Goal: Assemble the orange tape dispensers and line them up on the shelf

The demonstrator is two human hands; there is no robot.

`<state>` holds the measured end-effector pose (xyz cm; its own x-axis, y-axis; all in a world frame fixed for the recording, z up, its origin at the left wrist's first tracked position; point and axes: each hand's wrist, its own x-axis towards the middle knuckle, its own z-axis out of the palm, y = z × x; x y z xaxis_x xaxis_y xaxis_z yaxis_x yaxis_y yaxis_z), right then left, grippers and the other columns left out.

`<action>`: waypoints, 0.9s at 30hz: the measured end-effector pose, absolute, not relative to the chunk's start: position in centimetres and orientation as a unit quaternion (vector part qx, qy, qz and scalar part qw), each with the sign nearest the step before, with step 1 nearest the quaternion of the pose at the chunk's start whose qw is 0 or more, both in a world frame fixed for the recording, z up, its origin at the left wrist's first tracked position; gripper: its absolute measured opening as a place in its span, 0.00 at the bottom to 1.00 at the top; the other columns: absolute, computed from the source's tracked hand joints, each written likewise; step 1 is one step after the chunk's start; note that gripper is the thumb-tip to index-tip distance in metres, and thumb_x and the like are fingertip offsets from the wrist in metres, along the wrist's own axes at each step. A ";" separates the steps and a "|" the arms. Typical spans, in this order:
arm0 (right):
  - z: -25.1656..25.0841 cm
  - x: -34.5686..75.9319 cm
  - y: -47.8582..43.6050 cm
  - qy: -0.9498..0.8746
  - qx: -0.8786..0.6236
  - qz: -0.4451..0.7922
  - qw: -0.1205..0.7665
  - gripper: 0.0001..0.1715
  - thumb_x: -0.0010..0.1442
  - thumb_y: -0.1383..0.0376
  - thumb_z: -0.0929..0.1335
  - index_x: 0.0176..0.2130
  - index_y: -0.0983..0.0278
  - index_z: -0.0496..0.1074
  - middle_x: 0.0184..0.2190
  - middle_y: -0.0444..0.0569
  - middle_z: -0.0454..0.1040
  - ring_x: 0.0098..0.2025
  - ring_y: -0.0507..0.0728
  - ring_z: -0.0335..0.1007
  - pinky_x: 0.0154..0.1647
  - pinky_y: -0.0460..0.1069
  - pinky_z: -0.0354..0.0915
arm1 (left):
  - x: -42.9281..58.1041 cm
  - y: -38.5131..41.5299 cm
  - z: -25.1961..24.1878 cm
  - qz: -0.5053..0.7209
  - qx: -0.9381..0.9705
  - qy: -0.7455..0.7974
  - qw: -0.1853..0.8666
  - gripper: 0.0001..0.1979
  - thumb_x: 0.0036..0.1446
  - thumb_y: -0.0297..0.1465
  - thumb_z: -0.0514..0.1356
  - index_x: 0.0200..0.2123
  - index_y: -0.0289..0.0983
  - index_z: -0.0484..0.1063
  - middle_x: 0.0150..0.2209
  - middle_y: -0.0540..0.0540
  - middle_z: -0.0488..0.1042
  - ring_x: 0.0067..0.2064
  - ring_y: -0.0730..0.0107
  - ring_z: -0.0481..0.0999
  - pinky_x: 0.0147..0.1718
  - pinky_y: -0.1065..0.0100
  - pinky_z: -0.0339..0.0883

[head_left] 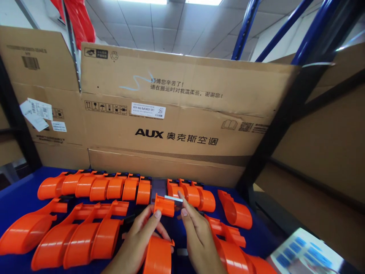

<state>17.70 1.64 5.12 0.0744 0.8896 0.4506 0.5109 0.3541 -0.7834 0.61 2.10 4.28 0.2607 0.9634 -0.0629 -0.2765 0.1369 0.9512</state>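
Note:
My left hand (pixel 139 236) grips the narrow head of an orange plastic tape dispenser (pixel 158 257), its thumb on the near side of the head. The curved body of this dispenser hangs down below the hand. With thumb and index finger, my right hand (pixel 196 232) pinches the end of a toothed cutter blade (pixel 173 198). This blade lies along the upper right of the dispenser's head, touching or very near it; I cannot tell whether it is fixed there. The right hand's lower fingers are partly hidden.
Orange dispensers (pixel 115 189) stand in a back row with dark parts at their tops. More orange dispensers (pixel 81 243) lie front left and others (pixel 232 255) front right. A blue surface (pixel 17 194) carries them. Behind rises a cardboard box (pixel 176 125); at right is a printed white box (pixel 308 251).

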 end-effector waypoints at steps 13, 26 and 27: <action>5.0 19.0 1.5 -0.699 -0.553 0.154 0.427 0.26 0.72 0.57 0.58 0.63 0.60 0.69 0.62 0.54 0.72 0.64 0.65 0.66 0.65 0.64 0.61 | 0.6 2.2 4.5 0.467 0.436 0.380 0.669 0.24 0.55 0.54 0.63 0.39 0.38 0.72 0.21 0.48 0.80 0.22 0.61 0.81 0.22 0.69 0.70; 5.7 15.3 2.4 -0.870 -0.449 0.062 0.195 0.25 0.68 0.72 0.62 0.60 0.59 0.70 0.52 0.53 0.75 0.53 0.61 0.69 0.56 0.54 0.65 | -5.8 5.9 6.5 0.460 0.286 0.303 0.784 0.32 0.58 0.60 0.54 0.28 0.35 0.75 0.22 0.40 0.82 0.21 0.62 0.80 0.19 0.71 0.69; 5.7 14.8 2.7 -0.876 -0.447 0.051 0.174 0.25 0.67 0.72 0.62 0.60 0.58 0.70 0.51 0.53 0.75 0.51 0.61 0.70 0.53 0.54 0.65 | -5.5 5.8 6.4 0.460 0.287 0.300 0.785 0.32 0.58 0.60 0.53 0.28 0.35 0.75 0.21 0.40 0.81 0.21 0.63 0.80 0.19 0.71 0.69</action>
